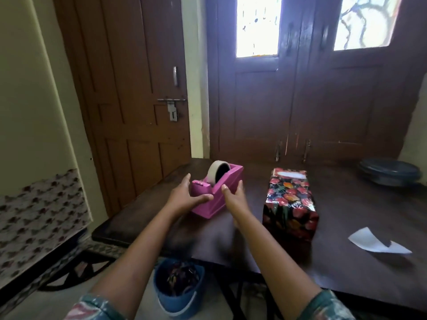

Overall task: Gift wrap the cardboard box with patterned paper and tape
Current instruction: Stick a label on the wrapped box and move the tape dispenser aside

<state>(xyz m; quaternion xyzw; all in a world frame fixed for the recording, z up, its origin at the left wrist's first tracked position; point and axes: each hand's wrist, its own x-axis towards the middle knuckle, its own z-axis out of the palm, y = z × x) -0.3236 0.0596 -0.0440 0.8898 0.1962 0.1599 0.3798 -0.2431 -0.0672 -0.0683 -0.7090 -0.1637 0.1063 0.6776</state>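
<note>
Box (pixel 291 204) looks wrapped in patterned paper, standing on worktop (pixel 346 215), right of tape dispenser (pixel 217 195). Left hand (pixel 184 196) & right hand (pixel 233 198) flank that, fingers straight, touching its sides. Prob. only tidy-up left.

Blue bucket (pixel 175 306) under the table (pixel 358 204), dark bowls (pixel 390 173) at its far right corner.

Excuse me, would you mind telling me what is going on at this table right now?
A person has both hands at the pink tape dispenser near the left side of the table. The left hand is against its left side and the right hand against its right, fingers fairly straight. The box, already covered in floral paper, stands untouched to the right. A white paper scrap lies further right.
</note>
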